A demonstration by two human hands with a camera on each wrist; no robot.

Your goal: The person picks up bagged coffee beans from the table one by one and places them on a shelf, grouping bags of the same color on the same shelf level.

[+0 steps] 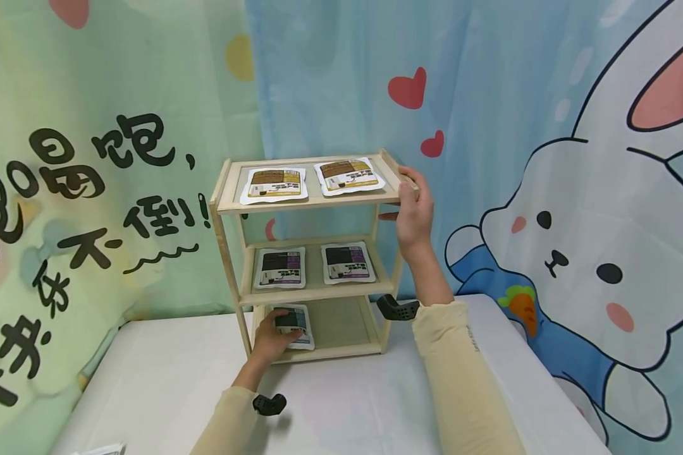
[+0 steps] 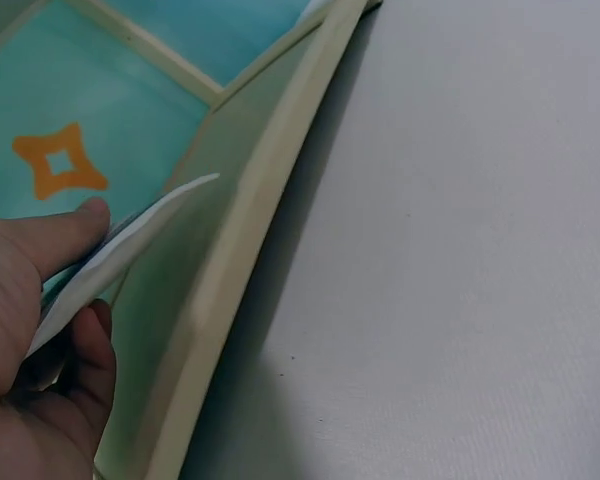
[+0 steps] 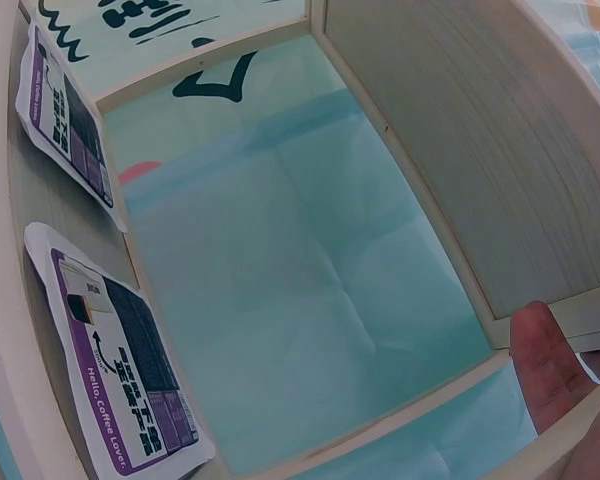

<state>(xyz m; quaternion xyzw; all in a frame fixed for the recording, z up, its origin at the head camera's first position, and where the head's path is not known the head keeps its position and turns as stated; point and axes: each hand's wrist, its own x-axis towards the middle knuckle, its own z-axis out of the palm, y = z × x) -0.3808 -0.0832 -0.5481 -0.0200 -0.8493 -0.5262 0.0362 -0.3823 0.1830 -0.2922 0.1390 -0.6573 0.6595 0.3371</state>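
A wooden three-tier shelf (image 1: 313,203) stands on the white table (image 1: 347,404). My left hand (image 1: 270,341) reaches into the bottom tier's left side and pinches a white pouch (image 1: 297,327) with a teal label. In the left wrist view the thumb lies on top of that pouch (image 2: 150,215), and the other fingers curl under it beside the shelf's front rail (image 2: 250,230). My right hand (image 1: 414,208) grips the top tier's right edge; its thumb (image 3: 545,360) shows under the board. Two brown-labelled pouches (image 1: 277,184) lie on top, and two purple-labelled ones (image 1: 348,261) (image 3: 120,370) lie on the middle tier.
A printed curtain with a cartoon rabbit (image 1: 575,253) hangs close behind the shelf. The right half of the bottom tier (image 1: 344,323) is bare. Black wrist mounts (image 1: 269,403) sit on both sleeves. A small white object (image 1: 105,450) lies at the table's near-left edge.
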